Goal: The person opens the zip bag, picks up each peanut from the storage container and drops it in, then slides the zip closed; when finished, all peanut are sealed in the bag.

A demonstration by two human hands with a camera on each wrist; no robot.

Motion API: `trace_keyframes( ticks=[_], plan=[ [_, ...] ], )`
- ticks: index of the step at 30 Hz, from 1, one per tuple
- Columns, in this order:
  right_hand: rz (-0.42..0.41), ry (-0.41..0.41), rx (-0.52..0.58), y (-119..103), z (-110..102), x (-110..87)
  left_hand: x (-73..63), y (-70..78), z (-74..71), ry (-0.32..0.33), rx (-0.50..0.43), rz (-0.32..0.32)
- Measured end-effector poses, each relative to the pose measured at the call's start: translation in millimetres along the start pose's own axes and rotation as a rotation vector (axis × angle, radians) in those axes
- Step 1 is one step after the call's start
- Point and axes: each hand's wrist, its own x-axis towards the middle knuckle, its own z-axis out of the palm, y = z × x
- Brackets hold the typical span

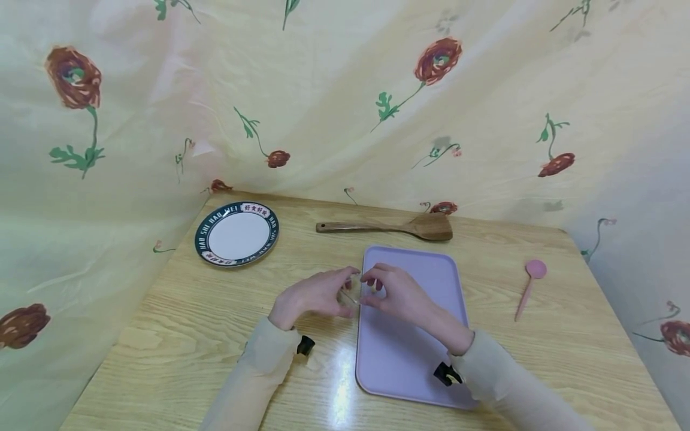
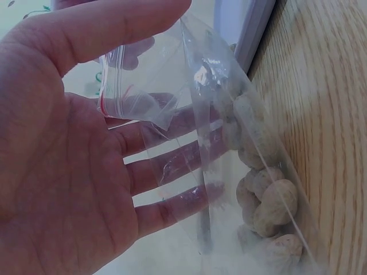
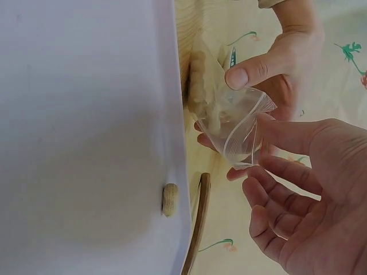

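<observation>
A small clear zip bag [image 1: 351, 297] of peanuts [image 2: 268, 199] hangs between my hands at the left rim of the lilac tray [image 1: 409, 359]. My left hand [image 1: 345, 287] pinches one side of the bag's mouth, its thumb [image 3: 249, 71] on top and its fingers [image 2: 172, 166] behind the plastic. On the other side my right hand [image 1: 373, 285] holds the mouth's edge with its thumb [image 3: 284, 134]. The bag [image 3: 236, 127] stands open at the top, with the peanuts piled in its lower end. One loose peanut [image 3: 170, 199] lies on the tray [image 3: 86, 143] near the rim.
A white plate [image 1: 237, 233] with a dark lettered rim sits at the table's back left. A wooden spatula [image 1: 388, 227] lies behind the tray and a pink spoon [image 1: 530, 284] to its right. Floral cloth hangs around the wooden table [image 1: 188, 323].
</observation>
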Motion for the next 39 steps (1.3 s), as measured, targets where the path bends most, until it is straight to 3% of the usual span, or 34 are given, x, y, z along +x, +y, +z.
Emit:
trace_keyframes(
  ticks=[19, 26, 33, 39],
  plan=[
    [-0.025, 0.019, -0.012, 2.9, 2.8, -2.2, -0.4, 0.4, 0.0, -0.003, 0.011, 0.004],
    [-0.029, 0.041, 0.04, 9.2, 1.2, -0.9, 0.4, -1.1, 1.0, 0.0, 0.012, -0.001],
    [0.039, 0.037, 0.153, 24.0, -6.3, 4.3, 1.4, -3.5, 1.0, 0.005, 0.023, 0.0],
    [0.089, 0.041, 0.143, 44.3, -5.9, 8.3, 1.1, -4.5, 0.9, 0.003, -0.007, 0.01]
  ],
)
